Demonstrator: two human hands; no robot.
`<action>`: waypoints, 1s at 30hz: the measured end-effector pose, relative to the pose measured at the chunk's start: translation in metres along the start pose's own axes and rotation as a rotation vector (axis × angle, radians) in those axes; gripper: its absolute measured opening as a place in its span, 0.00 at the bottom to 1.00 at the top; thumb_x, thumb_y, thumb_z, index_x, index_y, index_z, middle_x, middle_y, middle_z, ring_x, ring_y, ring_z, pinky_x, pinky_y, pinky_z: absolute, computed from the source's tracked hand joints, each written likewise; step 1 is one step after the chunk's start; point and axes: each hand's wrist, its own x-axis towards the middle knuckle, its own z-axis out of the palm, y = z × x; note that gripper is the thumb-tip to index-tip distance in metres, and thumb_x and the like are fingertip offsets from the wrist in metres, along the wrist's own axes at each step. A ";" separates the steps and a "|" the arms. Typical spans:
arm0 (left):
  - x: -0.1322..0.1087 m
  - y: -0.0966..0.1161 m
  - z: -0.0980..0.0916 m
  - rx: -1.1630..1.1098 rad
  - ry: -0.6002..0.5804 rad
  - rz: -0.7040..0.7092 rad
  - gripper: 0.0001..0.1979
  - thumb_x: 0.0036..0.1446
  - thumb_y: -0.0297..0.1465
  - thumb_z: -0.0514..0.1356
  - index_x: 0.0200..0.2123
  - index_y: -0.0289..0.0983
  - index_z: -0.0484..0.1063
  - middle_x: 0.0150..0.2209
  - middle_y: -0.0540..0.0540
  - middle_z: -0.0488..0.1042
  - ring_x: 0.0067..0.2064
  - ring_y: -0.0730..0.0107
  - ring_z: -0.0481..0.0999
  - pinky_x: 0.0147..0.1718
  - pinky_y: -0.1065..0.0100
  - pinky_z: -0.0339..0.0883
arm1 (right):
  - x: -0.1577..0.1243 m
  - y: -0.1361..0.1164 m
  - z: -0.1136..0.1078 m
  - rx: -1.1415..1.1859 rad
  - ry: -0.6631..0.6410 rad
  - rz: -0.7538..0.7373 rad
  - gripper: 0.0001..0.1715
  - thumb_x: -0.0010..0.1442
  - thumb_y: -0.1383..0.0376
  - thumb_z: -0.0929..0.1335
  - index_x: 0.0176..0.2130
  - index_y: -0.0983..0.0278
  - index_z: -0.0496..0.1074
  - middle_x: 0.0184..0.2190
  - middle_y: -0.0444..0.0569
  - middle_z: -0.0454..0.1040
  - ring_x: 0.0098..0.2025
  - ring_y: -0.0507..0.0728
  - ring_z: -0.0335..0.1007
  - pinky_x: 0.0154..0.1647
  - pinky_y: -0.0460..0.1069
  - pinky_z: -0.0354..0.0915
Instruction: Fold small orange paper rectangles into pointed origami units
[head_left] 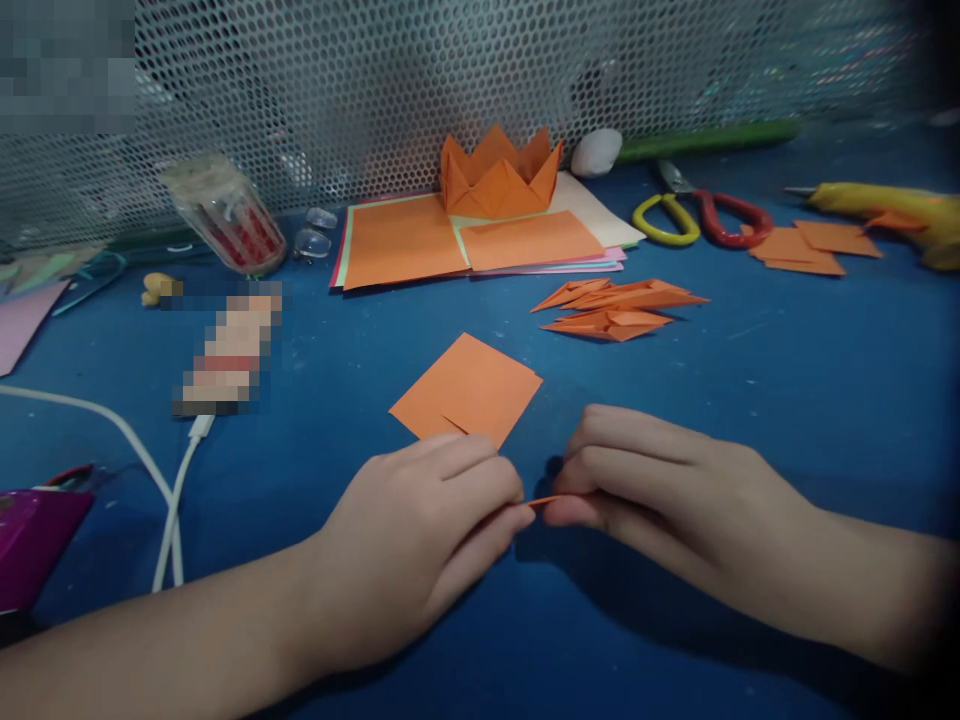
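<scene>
Step in hand, as judged: creasing a small orange paper piece, held edge-on between both hands. The next move likely calls for even finger pressure along the fold. Left hand: fingers curled, thumb and forefinger pinched on the piece's left end; orange squares lie between 12 and 1 o'clock of it, contact not discernible. Folded orange shapes: at 1 o'clock from the piece. Right hand: pinched on its right end, near the left fingertips.
</scene>
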 end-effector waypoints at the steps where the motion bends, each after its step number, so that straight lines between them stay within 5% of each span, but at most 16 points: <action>1: 0.000 0.000 -0.001 -0.016 -0.003 0.001 0.21 0.86 0.29 0.52 0.35 0.38 0.74 0.31 0.53 0.74 0.31 0.71 0.74 0.32 0.73 0.67 | 0.000 -0.001 0.000 0.011 0.012 0.004 0.28 0.89 0.59 0.60 0.35 0.60 0.74 0.30 0.45 0.76 0.30 0.51 0.77 0.31 0.44 0.73; 6: -0.001 -0.002 0.001 -0.094 0.016 0.013 0.18 0.85 0.29 0.54 0.37 0.40 0.74 0.32 0.53 0.72 0.32 0.69 0.72 0.33 0.71 0.65 | -0.002 0.000 0.001 0.080 -0.003 0.033 0.29 0.88 0.55 0.60 0.36 0.59 0.74 0.30 0.46 0.77 0.30 0.52 0.78 0.30 0.44 0.72; 13: -0.005 -0.015 0.011 -0.361 0.071 -0.199 0.17 0.81 0.30 0.59 0.34 0.42 0.69 0.30 0.57 0.71 0.30 0.71 0.70 0.32 0.72 0.61 | 0.003 0.013 -0.004 0.228 -0.066 0.152 0.35 0.88 0.45 0.58 0.37 0.59 0.75 0.30 0.44 0.79 0.28 0.51 0.77 0.30 0.44 0.71; 25: -0.006 -0.011 0.009 -0.306 0.083 -0.267 0.15 0.80 0.30 0.55 0.35 0.42 0.71 0.33 0.55 0.78 0.32 0.70 0.76 0.34 0.71 0.69 | 0.011 0.008 -0.010 0.465 -0.129 0.355 0.39 0.81 0.36 0.64 0.31 0.57 0.80 0.28 0.46 0.82 0.30 0.55 0.77 0.32 0.50 0.69; 28: -0.011 -0.013 0.014 -0.222 0.130 -0.258 0.12 0.82 0.33 0.56 0.44 0.41 0.79 0.43 0.48 0.84 0.44 0.62 0.82 0.48 0.65 0.75 | 0.014 0.016 -0.020 0.342 -0.123 0.474 0.47 0.76 0.26 0.60 0.26 0.56 0.73 0.22 0.46 0.76 0.25 0.58 0.71 0.28 0.53 0.66; 30: -0.015 -0.013 0.017 -0.022 0.131 -0.266 0.14 0.83 0.38 0.59 0.61 0.43 0.82 0.63 0.39 0.83 0.62 0.49 0.79 0.64 0.52 0.73 | 0.012 0.031 -0.031 0.121 -0.091 0.577 0.50 0.72 0.21 0.55 0.24 0.55 0.68 0.20 0.47 0.73 0.23 0.60 0.69 0.26 0.55 0.65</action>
